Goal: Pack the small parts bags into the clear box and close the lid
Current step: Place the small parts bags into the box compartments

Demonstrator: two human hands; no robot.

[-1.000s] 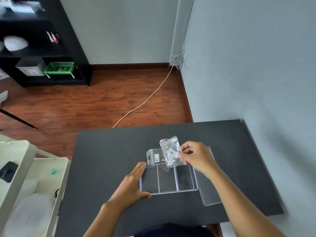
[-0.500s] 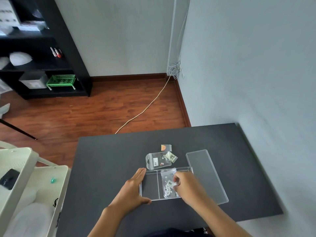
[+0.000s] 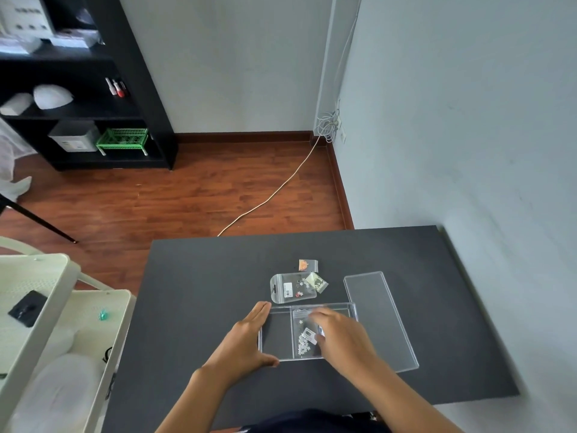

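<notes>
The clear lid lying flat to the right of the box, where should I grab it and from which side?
Likely by the long edges of the clear lid near its middle, coming from above with the right hand. It lies flat on the black table, long and narrow, so fingers can span its width. Its left edge sits close beside the clear box, leaving little room there, so starting at the free right edge seems easier.

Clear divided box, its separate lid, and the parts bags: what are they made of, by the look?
Clear divided box: rigid transparent plastic, probably acrylic or polystyrene; the dark table shows through and its edges catch light.
Flat clear lid: same glossy rigid plastic, with bright straight rims.
Small parts bags, like the hang-hole one: thin flexible clear film, likely polyethylene; soft sheen, contents visible.
</notes>
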